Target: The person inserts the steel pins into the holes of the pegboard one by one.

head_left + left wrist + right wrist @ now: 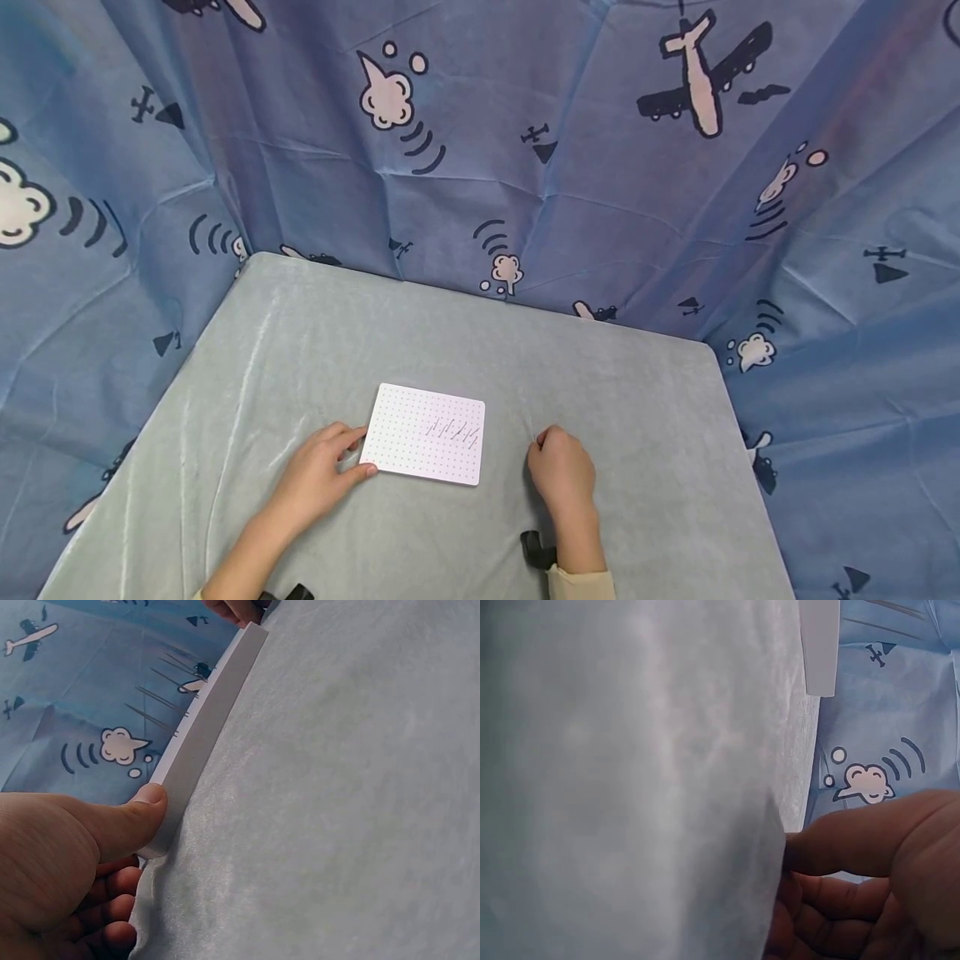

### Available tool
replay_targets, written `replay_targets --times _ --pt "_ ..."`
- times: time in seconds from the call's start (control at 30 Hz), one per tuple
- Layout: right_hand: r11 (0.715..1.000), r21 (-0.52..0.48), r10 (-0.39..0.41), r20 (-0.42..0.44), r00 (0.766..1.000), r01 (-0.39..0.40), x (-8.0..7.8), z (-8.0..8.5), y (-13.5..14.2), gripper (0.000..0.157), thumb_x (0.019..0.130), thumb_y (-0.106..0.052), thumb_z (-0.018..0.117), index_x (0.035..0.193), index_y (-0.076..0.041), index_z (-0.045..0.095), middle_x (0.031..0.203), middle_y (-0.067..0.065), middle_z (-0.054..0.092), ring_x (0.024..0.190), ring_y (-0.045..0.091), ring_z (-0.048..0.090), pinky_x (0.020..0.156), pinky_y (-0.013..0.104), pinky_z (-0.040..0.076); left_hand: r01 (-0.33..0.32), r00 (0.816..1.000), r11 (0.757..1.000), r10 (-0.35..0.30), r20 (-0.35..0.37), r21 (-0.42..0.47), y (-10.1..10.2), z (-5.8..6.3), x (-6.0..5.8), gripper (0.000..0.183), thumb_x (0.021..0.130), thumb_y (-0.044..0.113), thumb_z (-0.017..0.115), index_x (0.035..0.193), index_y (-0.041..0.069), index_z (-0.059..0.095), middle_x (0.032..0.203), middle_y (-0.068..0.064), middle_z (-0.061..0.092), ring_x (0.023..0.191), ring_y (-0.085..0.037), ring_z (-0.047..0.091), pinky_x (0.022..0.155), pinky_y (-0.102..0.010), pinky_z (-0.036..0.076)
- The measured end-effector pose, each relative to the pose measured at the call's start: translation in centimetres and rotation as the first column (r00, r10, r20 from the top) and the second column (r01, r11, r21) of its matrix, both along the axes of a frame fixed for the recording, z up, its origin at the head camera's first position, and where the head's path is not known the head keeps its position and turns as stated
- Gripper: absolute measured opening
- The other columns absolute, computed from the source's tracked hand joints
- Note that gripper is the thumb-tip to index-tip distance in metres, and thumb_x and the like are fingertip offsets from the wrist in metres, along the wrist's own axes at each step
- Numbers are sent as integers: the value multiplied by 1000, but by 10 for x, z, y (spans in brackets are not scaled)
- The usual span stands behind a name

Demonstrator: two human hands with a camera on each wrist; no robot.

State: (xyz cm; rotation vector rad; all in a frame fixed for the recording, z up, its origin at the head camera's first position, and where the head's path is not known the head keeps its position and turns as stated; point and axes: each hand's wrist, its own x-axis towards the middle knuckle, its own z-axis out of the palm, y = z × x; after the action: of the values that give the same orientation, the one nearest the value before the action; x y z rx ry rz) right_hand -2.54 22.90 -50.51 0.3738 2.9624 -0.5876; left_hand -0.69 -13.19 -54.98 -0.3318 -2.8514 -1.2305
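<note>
A white rectangular pegboard with a grid of small dots lies flat on the cloth. Several thin needle-like pins stand in its right half, leaning slightly; the left wrist view shows the pins rising from the top face. My left hand grips the board's left end, its thumb at the near corner and the forefinger on the left side. To the right of the board, my right hand is low over the cloth with curled fingers, thumb against forefinger. I cannot tell whether something thin is between those fingertips.
A pale grey-green velvety cloth covers the table, with creases along its left side. Blue curtains printed with planes and clouds hang behind and at both sides. A dark band piece sits beside the right wrist.
</note>
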Motion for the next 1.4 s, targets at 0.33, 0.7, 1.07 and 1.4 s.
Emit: replay_targets --times 0.33,0.7,1.07,1.4 --pt "998 -45 -34 16 999 35 -1 -7 3 29 88 -4 59 64 -17 49 59 -1 43 54 18 37 50 35 29 0 1000 1000 0 2 -1 0 -1 2 53 83 24 98 129 6 79 100 11 65 88 -10 58 78 -34 52" --pt "996 -74 -48 0 999 48 2 -11 11 5 89 -12 61 83 -12 60 73 4 58 60 23 52 56 37 39 5 1000 1000 -5 -10 -10 -1 -4 2 55 82 25 99 129 6 79 101 11 66 86 -10 57 76 -33 51" --pt "989 -145 -25 -144 989 4 4 -1 10 12 85 -7 65 87 -16 57 68 -1 52 56 19 46 54 36 35 2 1000 1000 -2 -11 7 0 -3 -1 53 83 25 98 130 8 79 100 11 65 87 -9 57 76 -33 50" --pt "900 -383 48 -389 920 -209 11 9 -16 25 84 4 74 84 -19 65 75 -7 64 66 13 61 58 29 50 1 1000 1000 -1 -7 3 -1 -4 0 54 81 23 99 129 6 79 99 10 65 87 -10 56 76 -33 50"
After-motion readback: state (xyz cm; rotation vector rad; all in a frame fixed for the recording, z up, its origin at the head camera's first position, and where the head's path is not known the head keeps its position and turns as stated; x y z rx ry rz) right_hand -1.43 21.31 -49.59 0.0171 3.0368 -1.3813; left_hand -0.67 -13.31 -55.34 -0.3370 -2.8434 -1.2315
